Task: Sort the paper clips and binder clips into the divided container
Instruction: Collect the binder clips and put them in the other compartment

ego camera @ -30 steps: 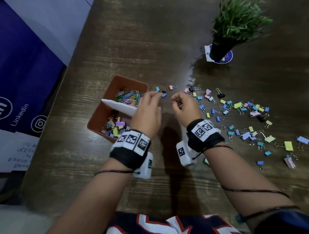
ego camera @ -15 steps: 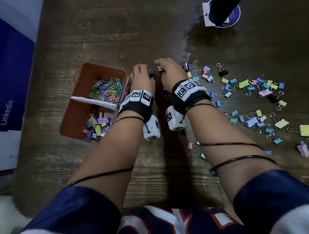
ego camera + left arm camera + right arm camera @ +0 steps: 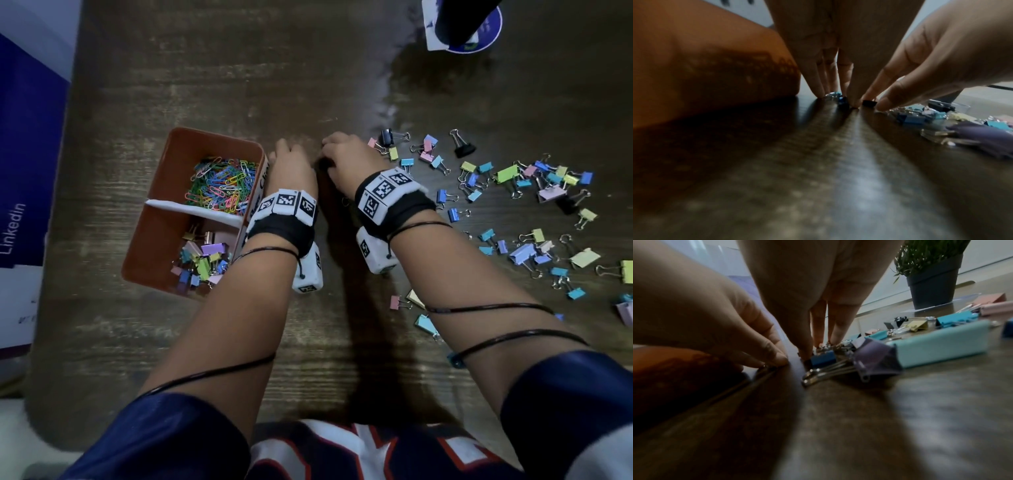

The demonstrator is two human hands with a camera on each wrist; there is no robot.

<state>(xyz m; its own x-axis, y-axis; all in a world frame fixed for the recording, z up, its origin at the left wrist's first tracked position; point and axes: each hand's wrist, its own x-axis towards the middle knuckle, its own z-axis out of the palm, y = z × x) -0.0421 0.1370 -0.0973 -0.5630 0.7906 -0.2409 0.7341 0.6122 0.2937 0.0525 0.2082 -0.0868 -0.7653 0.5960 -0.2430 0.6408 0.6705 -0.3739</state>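
Both hands have dropped lower onto the tabletop [image 3: 212,85] since half a second ago, and the small clips seen by their fingertips then are now hidden under them in the head view. The left hand [image 3: 291,168] sits just right of the divided container [image 3: 156,240], fingers pointing down with their tips on the wood; in its wrist view a small blue binder clip [image 3: 842,100] lies between those tips, though the blur leaves it unclear whether the grip is pinching it or only touching it. The right hand [image 3: 346,161] is just beside the left, fingers also angled down; its wrist view shows the tips pressed against another blue binder clip [image 3: 823,357], and again I cannot tell if that grip has closed on it.

Inside the container, the far compartment holds a heap of coloured paper clips [image 3: 222,185] and the near compartment holds pastel binder clips [image 3: 202,257], with a white divider [image 3: 191,209] between them. More loose binder clips [image 3: 513,192] are scattered across the tabletop to the right of the hands, a few near the right forearm. A dark plant pot [image 3: 459,20] stands at the far right edge on a round blue sticker [image 3: 489,31]. A purple banner [image 3: 20,154] hangs at the left.
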